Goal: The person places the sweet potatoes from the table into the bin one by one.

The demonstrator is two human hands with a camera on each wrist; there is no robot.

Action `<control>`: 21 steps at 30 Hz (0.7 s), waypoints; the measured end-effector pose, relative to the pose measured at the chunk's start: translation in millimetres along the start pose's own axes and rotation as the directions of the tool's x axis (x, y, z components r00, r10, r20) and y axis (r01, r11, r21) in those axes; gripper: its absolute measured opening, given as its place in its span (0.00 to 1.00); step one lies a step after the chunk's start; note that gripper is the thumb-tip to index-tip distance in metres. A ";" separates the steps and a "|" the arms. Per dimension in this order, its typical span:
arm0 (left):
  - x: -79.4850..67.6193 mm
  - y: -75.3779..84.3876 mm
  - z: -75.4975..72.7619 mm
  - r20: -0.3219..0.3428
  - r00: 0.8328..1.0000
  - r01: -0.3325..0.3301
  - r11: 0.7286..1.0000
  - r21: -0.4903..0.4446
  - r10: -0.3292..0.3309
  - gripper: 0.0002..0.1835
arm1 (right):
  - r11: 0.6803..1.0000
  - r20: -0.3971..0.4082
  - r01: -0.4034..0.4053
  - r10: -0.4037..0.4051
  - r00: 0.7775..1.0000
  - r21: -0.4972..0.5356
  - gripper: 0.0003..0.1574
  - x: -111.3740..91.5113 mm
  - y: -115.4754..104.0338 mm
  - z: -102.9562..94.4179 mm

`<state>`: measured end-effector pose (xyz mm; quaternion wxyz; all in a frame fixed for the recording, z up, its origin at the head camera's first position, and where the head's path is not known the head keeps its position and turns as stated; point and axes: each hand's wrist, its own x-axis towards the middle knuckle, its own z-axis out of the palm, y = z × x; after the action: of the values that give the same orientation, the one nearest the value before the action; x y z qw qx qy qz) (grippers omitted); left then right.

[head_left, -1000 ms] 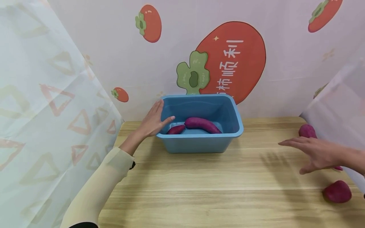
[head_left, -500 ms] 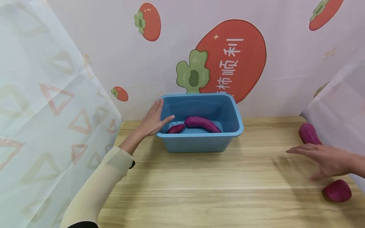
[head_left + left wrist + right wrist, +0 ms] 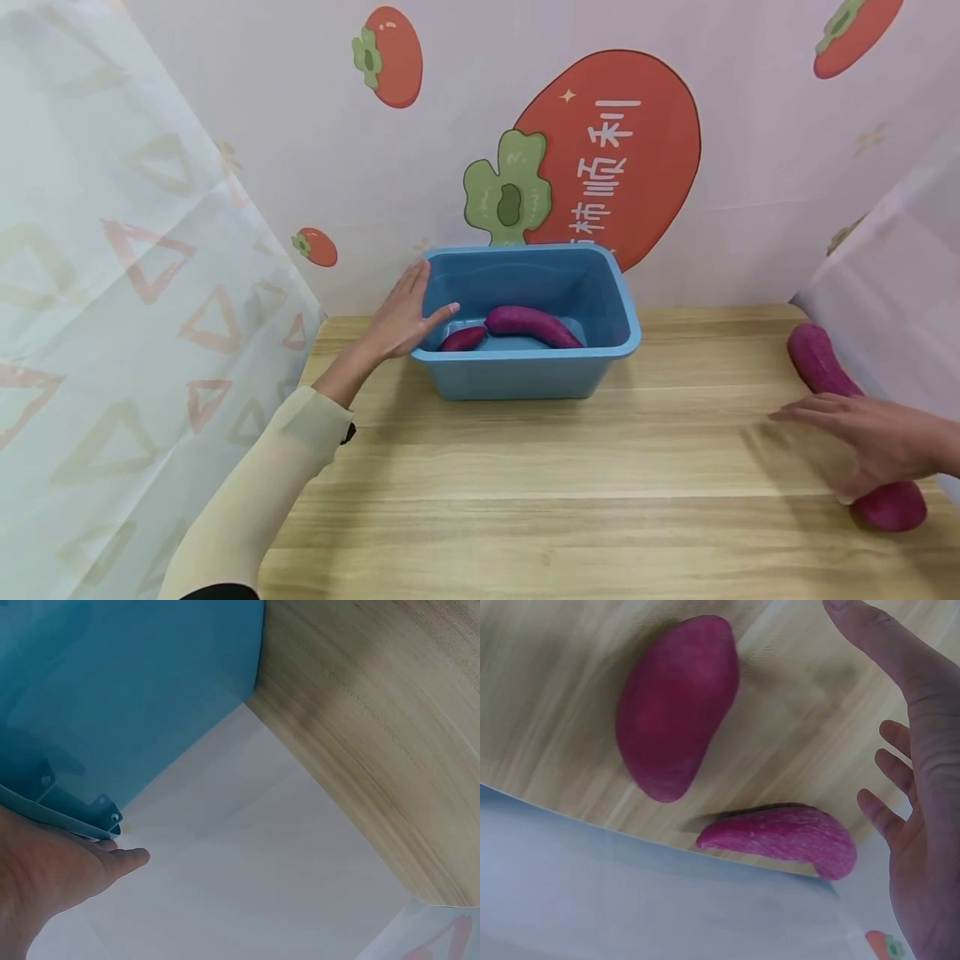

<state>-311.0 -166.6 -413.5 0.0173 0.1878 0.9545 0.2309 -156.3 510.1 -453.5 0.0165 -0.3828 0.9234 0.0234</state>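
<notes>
A: On the wood-grain desk (image 3: pixel 562 533), which step is it?
B: Reaching, I think: the right hand (image 3: pixel 873 437), fingers wide and empty, is near a purple sweet potato (image 3: pixel 892 507); the left hand (image 3: pixel 401 317) rests straight-fingered on the blue bin (image 3: pixel 525 356).
A: Next?
B: Grasping needs fingers closing round it.

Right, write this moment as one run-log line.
left hand: against blue bin rim | right hand: over table, holding nothing | in bin: two purple sweet potatoes | on table: two more

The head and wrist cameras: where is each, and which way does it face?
Head: worn on the head, facing forward and down; sees left hand, right hand, blue bin.
Left wrist: worn there, facing the bin; sees left hand.
Right wrist: worn there, facing two purple vegetables; sees right hand.
Head and left wrist share the bin.
</notes>
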 end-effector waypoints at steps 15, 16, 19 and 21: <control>-1.2 1.8 -1.3 -0.004 1.000 -0.005 1.000 -0.004 0.005 0.57 | 1.000 0.084 0.006 -0.007 0.996 0.006 0.78 -21.0 11.5 16.4; -1.2 1.7 -1.4 -0.002 1.000 -0.004 1.000 -0.004 0.004 0.57 | 1.000 0.086 0.012 -0.012 0.996 0.009 0.78 -22.1 12.3 18.5; -1.3 0.9 -1.3 0.001 1.000 -0.002 1.000 0.001 0.002 0.58 | 1.000 0.082 0.026 -0.027 0.996 0.009 0.78 -26.2 15.1 24.4; -1.3 0.2 -1.1 0.001 1.000 -0.002 1.000 0.003 0.002 0.58 | 0.999 0.053 0.044 -0.044 0.998 0.006 0.79 -29.5 17.7 28.1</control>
<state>-309.9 -167.4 -412.5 0.0173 0.1890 0.9546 0.2294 -147.6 545.0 -479.7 0.0422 -0.4023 0.9140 0.0309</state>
